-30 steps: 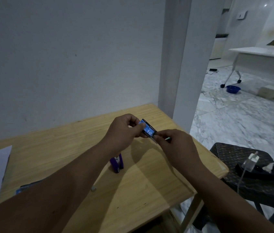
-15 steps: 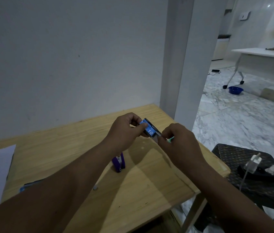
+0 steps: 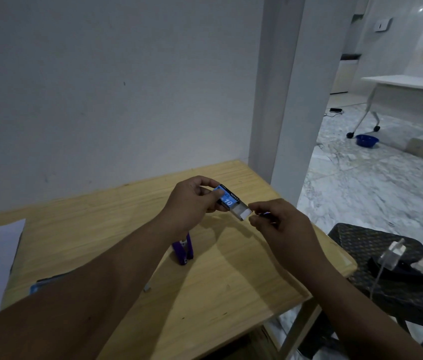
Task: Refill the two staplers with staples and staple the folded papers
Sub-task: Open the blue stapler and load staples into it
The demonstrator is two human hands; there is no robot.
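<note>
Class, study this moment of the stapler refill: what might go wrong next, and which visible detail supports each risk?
1. The inner tray is slid partway out of the staple box, held in the air by the left hand and right hand; staples may spill.
2. This happens near the table edge, so spilled staples could reach the floor.
3. The purple stapler stands close under the left forearm and could be knocked.

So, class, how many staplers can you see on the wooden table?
1: the purple stapler stands mid-table, just below the left hand. A second may be hidden behind the forearm.
</note>
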